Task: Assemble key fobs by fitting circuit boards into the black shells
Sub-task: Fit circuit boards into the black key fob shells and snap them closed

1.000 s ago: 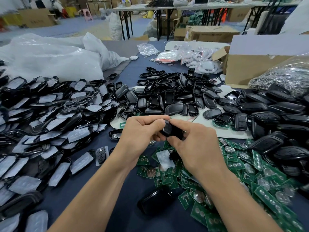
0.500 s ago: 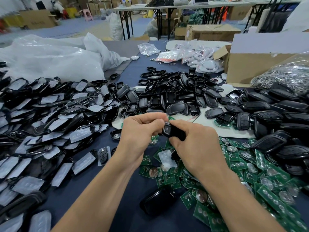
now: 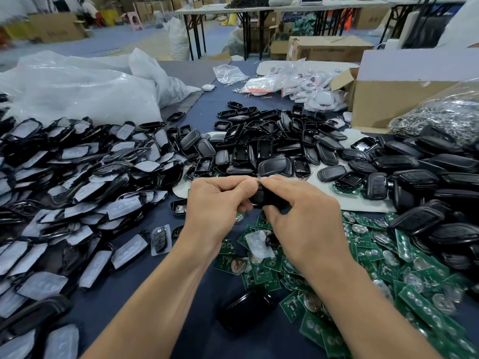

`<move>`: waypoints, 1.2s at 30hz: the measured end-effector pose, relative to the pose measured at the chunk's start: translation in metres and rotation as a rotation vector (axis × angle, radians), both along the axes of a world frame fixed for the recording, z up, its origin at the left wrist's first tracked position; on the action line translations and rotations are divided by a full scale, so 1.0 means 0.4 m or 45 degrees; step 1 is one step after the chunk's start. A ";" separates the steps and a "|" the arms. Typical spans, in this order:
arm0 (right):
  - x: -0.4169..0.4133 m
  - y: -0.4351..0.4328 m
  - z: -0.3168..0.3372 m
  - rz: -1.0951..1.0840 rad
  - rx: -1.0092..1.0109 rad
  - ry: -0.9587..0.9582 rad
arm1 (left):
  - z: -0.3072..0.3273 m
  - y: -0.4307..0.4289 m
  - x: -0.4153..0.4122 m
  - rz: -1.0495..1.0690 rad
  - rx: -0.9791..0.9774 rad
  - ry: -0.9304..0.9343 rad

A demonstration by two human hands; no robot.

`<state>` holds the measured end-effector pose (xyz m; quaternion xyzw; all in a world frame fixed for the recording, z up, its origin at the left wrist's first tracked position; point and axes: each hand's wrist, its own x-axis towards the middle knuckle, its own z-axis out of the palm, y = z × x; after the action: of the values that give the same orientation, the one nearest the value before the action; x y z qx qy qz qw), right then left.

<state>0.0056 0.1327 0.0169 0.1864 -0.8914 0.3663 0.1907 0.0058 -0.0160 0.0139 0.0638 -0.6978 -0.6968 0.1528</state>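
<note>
Nearest on the dark blue tabletop [image 3: 207, 343], a glossy black oval shell [image 3: 246, 310] lies between the forearms, beside a spread of green rectangular circuit boards [image 3: 388, 268] with round silver contacts that runs off to the right. Over the boards both hands meet: the left hand [image 3: 217, 211] and the right hand [image 3: 303, 221] each curl thumb and fingers round one small black plastic key fob shell [image 3: 269, 196], pinched between them; what sits inside it is hidden. To the left lies a heap of black shells with translucent grey pads [image 3: 77, 190]. Beyond the hands sits a pile of empty black shell halves [image 3: 259, 143], then a brown cardboard box [image 3: 388, 99] and a big white plastic bag [image 3: 77, 89].
</note>
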 end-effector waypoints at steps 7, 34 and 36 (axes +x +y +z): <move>-0.017 0.014 0.000 0.029 -0.517 -0.311 | 0.007 -0.006 0.000 0.012 -0.132 0.084; -0.021 0.006 0.017 0.274 -1.582 -1.142 | 0.020 0.016 0.011 -0.263 0.097 0.079; -0.020 0.003 0.011 0.304 -1.633 -1.191 | 0.020 0.034 0.015 -0.197 0.165 0.049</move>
<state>-0.0025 0.1338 0.0214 -0.0382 -0.4690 0.8652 -0.1731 0.0117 -0.0026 0.0219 0.0058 -0.6511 -0.7513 0.1075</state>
